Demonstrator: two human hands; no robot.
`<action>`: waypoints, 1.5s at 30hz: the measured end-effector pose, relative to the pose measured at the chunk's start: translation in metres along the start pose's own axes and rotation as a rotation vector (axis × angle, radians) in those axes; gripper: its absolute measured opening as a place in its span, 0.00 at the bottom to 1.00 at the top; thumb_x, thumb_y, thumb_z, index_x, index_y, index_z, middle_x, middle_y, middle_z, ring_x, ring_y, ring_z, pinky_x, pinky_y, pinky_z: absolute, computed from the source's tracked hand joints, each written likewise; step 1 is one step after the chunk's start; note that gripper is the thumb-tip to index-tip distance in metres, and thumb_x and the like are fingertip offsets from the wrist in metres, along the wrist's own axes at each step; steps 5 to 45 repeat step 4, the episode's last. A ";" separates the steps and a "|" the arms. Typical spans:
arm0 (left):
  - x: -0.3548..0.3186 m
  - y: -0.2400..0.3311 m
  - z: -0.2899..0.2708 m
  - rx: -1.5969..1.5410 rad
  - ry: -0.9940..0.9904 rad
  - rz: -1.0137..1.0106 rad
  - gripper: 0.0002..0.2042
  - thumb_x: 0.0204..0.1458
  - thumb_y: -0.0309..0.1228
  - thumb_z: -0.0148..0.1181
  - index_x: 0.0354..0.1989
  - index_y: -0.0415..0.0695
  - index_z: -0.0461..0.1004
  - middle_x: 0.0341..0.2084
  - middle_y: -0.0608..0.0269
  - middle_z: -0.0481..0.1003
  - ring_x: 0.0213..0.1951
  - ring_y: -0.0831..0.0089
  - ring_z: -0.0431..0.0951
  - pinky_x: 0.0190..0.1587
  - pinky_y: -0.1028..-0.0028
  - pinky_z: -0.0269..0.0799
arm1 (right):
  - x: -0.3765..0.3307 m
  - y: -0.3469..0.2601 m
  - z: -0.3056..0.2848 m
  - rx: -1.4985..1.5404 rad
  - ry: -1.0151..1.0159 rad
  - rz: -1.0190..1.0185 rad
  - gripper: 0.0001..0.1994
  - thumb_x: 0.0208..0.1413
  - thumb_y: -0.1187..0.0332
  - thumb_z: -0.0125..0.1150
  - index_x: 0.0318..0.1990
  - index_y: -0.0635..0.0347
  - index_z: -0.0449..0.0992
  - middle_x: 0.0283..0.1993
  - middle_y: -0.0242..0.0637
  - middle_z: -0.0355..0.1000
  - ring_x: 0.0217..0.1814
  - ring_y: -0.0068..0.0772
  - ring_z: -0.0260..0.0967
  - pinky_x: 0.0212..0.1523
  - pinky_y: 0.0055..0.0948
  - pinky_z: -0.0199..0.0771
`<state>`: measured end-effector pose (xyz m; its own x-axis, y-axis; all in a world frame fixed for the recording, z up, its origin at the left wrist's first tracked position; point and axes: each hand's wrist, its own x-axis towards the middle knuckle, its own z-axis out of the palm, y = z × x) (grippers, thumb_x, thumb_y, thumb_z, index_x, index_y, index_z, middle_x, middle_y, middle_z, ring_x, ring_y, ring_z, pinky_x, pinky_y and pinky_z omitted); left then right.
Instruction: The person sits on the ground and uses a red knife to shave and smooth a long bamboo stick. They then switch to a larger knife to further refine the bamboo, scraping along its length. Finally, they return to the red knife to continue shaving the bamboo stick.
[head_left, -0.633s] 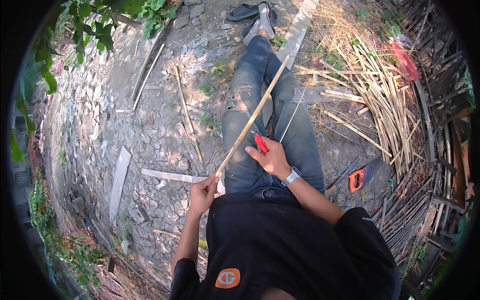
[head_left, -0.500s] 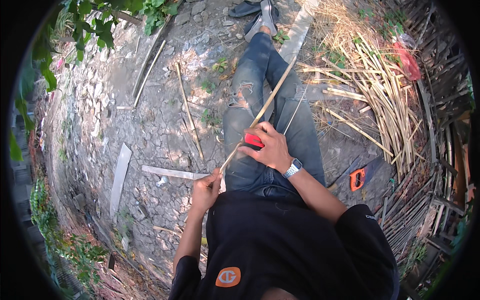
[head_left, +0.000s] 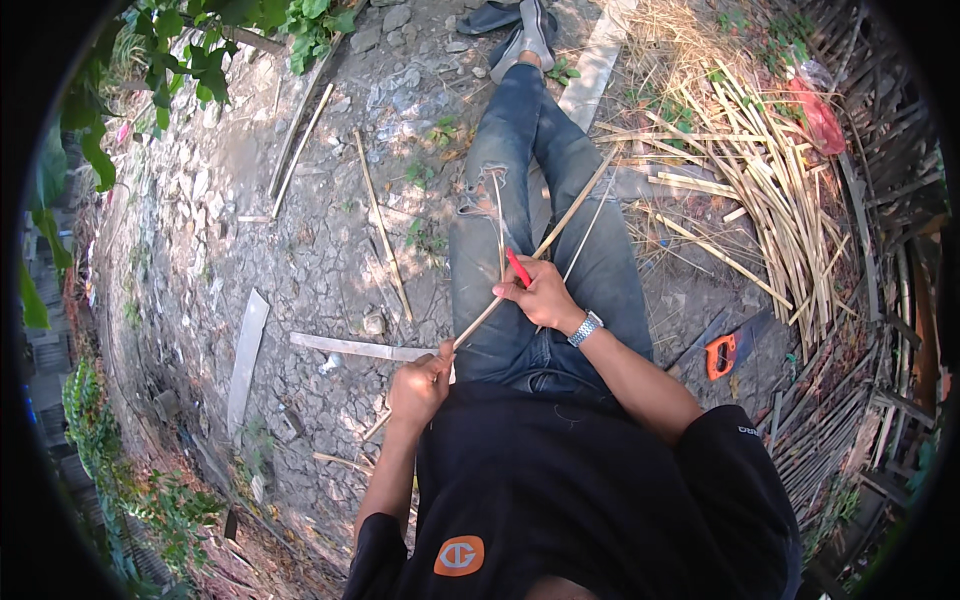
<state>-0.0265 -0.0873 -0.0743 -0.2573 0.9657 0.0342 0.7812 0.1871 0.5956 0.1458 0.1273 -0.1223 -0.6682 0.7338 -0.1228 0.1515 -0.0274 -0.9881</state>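
I sit on stony ground with my legs in blue jeans (head_left: 520,200) stretched out. My left hand (head_left: 420,385) grips the near end of a long thin bamboo strip (head_left: 560,225) that runs diagonally up over my lap toward the right. My right hand (head_left: 542,296) holds a red-handled knife (head_left: 518,268) against the strip at mid-length. A thin sliver (head_left: 499,225) peels off the strip and curls up over my left thigh. A watch sits on my right wrist.
A heap of split bamboo strips (head_left: 770,190) lies to the right, with a red bag (head_left: 815,110) behind it. An orange-handled saw (head_left: 722,355) rests by my right elbow. Flat slats (head_left: 355,346) and sticks lie on the cracked ground at left. Woven bamboo panels line the right edge.
My right hand with the knife has slid along the strip toward its far end, and a thin sliver now stands off the strip. The left hand keeps its hold.
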 end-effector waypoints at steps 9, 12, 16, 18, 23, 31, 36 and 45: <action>0.001 -0.001 0.002 0.076 0.026 0.049 0.12 0.55 0.28 0.65 0.48 0.49 0.83 0.20 0.51 0.76 0.20 0.52 0.78 0.22 0.58 0.71 | 0.003 -0.005 -0.001 -0.152 0.026 0.070 0.14 0.51 0.66 0.72 0.26 0.65 0.74 0.28 0.36 0.70 0.28 0.33 0.69 0.36 0.37 0.68; 0.001 -0.001 0.002 0.076 0.026 0.049 0.12 0.55 0.28 0.65 0.48 0.49 0.83 0.20 0.51 0.76 0.20 0.52 0.78 0.22 0.58 0.71 | 0.003 -0.005 -0.001 -0.152 0.026 0.070 0.14 0.51 0.66 0.72 0.26 0.65 0.74 0.28 0.36 0.70 0.28 0.33 0.69 0.36 0.37 0.68; 0.001 -0.001 0.002 0.076 0.026 0.049 0.12 0.55 0.28 0.65 0.48 0.49 0.83 0.20 0.51 0.76 0.20 0.52 0.78 0.22 0.58 0.71 | 0.003 -0.005 -0.001 -0.152 0.026 0.070 0.14 0.51 0.66 0.72 0.26 0.65 0.74 0.28 0.36 0.70 0.28 0.33 0.69 0.36 0.37 0.68; 0.001 -0.001 0.002 0.076 0.026 0.049 0.12 0.55 0.28 0.65 0.48 0.49 0.83 0.20 0.51 0.76 0.20 0.52 0.78 0.22 0.58 0.71 | 0.003 -0.005 -0.001 -0.152 0.026 0.070 0.14 0.51 0.66 0.72 0.26 0.65 0.74 0.28 0.36 0.70 0.28 0.33 0.69 0.36 0.37 0.68; 0.001 -0.001 0.002 0.076 0.026 0.049 0.12 0.55 0.28 0.65 0.48 0.49 0.83 0.20 0.51 0.76 0.20 0.52 0.78 0.22 0.58 0.71 | 0.003 -0.005 -0.001 -0.152 0.026 0.070 0.14 0.51 0.66 0.72 0.26 0.65 0.74 0.28 0.36 0.70 0.28 0.33 0.69 0.36 0.37 0.68; 0.001 -0.001 0.002 0.076 0.026 0.049 0.12 0.55 0.28 0.65 0.48 0.49 0.83 0.20 0.51 0.76 0.20 0.52 0.78 0.22 0.58 0.71 | 0.003 -0.005 -0.001 -0.152 0.026 0.070 0.14 0.51 0.66 0.72 0.26 0.65 0.74 0.28 0.36 0.70 0.28 0.33 0.69 0.36 0.37 0.68; 0.001 -0.001 0.002 0.076 0.026 0.049 0.12 0.55 0.28 0.65 0.48 0.49 0.83 0.20 0.51 0.76 0.20 0.52 0.78 0.22 0.58 0.71 | 0.003 -0.005 -0.001 -0.152 0.026 0.070 0.14 0.51 0.66 0.72 0.26 0.65 0.74 0.28 0.36 0.70 0.28 0.33 0.69 0.36 0.37 0.68; 0.001 -0.001 0.002 0.076 0.026 0.049 0.12 0.55 0.28 0.65 0.48 0.49 0.83 0.20 0.51 0.76 0.20 0.52 0.78 0.22 0.58 0.71 | 0.003 -0.005 -0.001 -0.152 0.026 0.070 0.14 0.51 0.66 0.72 0.26 0.65 0.74 0.28 0.36 0.70 0.28 0.33 0.69 0.36 0.37 0.68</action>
